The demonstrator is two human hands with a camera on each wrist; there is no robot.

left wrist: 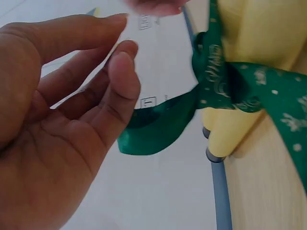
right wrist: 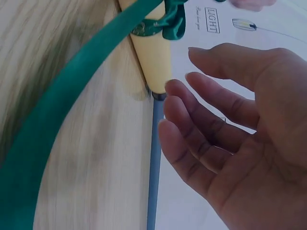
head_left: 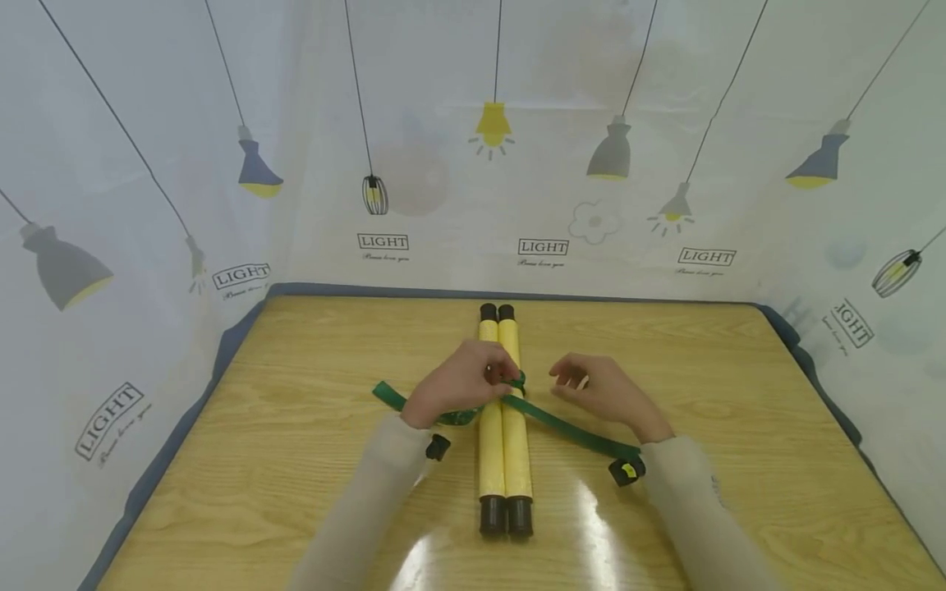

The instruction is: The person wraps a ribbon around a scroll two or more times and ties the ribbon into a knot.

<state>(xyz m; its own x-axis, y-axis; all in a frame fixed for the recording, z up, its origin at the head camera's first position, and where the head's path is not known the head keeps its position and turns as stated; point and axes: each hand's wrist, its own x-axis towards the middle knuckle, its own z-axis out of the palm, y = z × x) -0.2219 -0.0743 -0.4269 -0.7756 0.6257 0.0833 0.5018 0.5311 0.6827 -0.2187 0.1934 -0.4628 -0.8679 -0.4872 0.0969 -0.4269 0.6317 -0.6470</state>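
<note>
Two yellow tubes (head_left: 491,447) with black end caps lie side by side on the table. A green patterned ribbon (left wrist: 247,84) is wrapped around them and knotted, with a loop (left wrist: 158,136) standing out from the knot. Over the tubes, right by the knot, is my left hand (head_left: 469,376); its fingers are loosely bent with a gap to the thumb and nothing between them. The ribbon loop passes close beside those fingers. To the right of the tubes hovers my right hand (right wrist: 230,124), relaxed and holding nothing. One ribbon tail (right wrist: 72,96) runs beneath it, another (head_left: 389,396) out to the left.
The wooden table (head_left: 310,476) has a blue-grey edge (head_left: 244,320). Behind and at both sides stands a white sheet (head_left: 458,230) printed with lamps. A black wrist device (head_left: 626,471) sits by the right sleeve, another (head_left: 438,447) by the left.
</note>
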